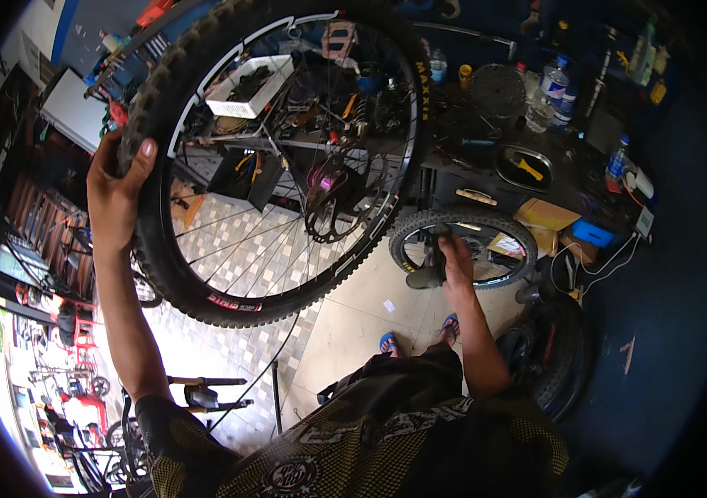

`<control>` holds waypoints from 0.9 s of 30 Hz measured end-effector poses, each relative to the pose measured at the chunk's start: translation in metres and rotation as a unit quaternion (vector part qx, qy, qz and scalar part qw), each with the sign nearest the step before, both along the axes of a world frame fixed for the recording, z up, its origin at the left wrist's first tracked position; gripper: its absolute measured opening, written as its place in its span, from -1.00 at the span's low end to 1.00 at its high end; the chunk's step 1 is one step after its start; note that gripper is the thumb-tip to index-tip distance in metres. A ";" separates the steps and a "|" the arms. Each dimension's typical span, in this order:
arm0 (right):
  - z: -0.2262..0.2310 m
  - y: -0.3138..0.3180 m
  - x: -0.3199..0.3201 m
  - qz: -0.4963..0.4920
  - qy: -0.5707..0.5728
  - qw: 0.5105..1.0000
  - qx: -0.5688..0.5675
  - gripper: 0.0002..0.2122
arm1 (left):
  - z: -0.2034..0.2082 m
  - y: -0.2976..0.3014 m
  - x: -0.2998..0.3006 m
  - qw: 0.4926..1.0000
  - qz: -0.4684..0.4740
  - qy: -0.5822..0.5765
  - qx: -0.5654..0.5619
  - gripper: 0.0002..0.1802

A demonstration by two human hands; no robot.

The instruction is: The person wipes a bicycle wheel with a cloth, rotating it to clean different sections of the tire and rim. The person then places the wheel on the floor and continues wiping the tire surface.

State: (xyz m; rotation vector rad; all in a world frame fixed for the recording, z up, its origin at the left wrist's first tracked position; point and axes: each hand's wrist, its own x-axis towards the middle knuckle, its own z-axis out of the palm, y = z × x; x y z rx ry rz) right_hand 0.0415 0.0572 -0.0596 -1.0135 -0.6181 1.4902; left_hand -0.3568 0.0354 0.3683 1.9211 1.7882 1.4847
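A bicycle wheel with a knobby black tyre (152, 249) is held up and tilted, filling the upper middle of the head view. My left hand (117, 187) grips its left side, thumb on the tyre. Inside the rim, a brake rotor (333, 236) surrounds the purple hub (323, 179). My right hand (456, 264) is closed on a dark grey, rounded object (426, 279), apart from the raised wheel; its kind is unclear. Behind that hand, a second bicycle wheel (509, 282) is near the workbench (461, 158).
On the bench are a white bin (241, 106), plastic bottles (551, 87) and a black tray (524, 168) holding a yellow tool. Cardboard (546, 220) and white cables (607, 267) lie at right. More tyres (565, 369) stand lower right; a bicycle fork (204, 393) is lower left.
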 end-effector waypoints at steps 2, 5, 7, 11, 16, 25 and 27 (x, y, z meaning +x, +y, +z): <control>0.041 0.007 -0.013 -0.019 -0.144 0.982 0.120 -0.78 | 0.002 0.001 0.001 1.000 0.008 -0.009 -0.012 -0.40; 0.116 0.021 -0.035 -0.029 -0.377 0.849 0.370 -0.72 | 0.008 0.002 0.009 0.999 0.038 -0.017 -0.031 -0.36; 0.140 0.043 -0.043 -0.022 -0.496 0.700 0.514 -0.66 | 0.013 0.004 0.015 0.998 0.039 -0.003 -0.040 -0.36; 0.159 0.096 -0.048 -0.004 -0.623 0.452 0.638 -0.61 | 0.018 0.007 0.024 0.998 0.029 -0.001 -0.050 -0.35; 0.160 0.076 -0.065 0.054 -0.695 0.448 0.559 -0.68 | 0.014 0.004 0.023 0.999 0.026 0.033 -0.019 -0.37; 0.121 0.061 -0.099 0.281 0.171 0.939 0.100 -0.72 | 0.017 0.004 0.044 0.998 -0.020 0.062 0.004 -0.43; 0.123 0.050 -0.087 0.299 0.440 0.844 -0.065 -0.80 | 0.018 0.003 0.046 0.998 -0.024 0.060 -0.001 -0.43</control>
